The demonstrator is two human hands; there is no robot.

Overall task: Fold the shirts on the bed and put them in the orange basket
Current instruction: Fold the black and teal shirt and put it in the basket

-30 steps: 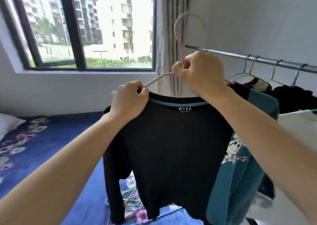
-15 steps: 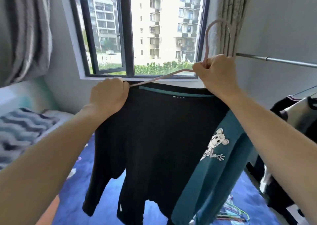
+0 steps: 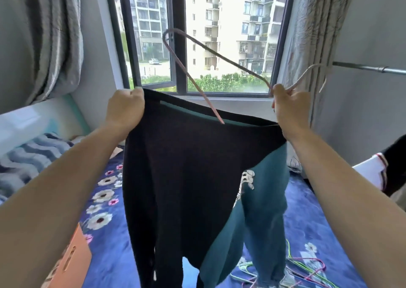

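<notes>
shirt (image 3: 186, 178): hem and sleeve ends run off the bottom edge. Print (image 3: 247, 179) is creased into a fold, unreadable.
hanger (image 3: 186, 72): one arm goes into the collar, the rest is inside the fabric. Hook (image 3: 304, 77) is blurred.
left hand (image 3: 125, 110): fingertips hidden behind the shoulder it grips.
right hand (image 3: 290, 107): grips the hanger. Can't tell if it also pinches the shirt, since the palm side faces away.
basket (image 3: 74, 259): only a corner shows; the rest is behind the left forearm and off frame.
Loose hangers (image 3: 307, 263) on the bed (image 3: 318, 222): partly covered by the shirt, cut off at the bottom.
rail (image 3: 369, 68) and hung clothes (image 3: 373, 169): run off the right edge.
</notes>
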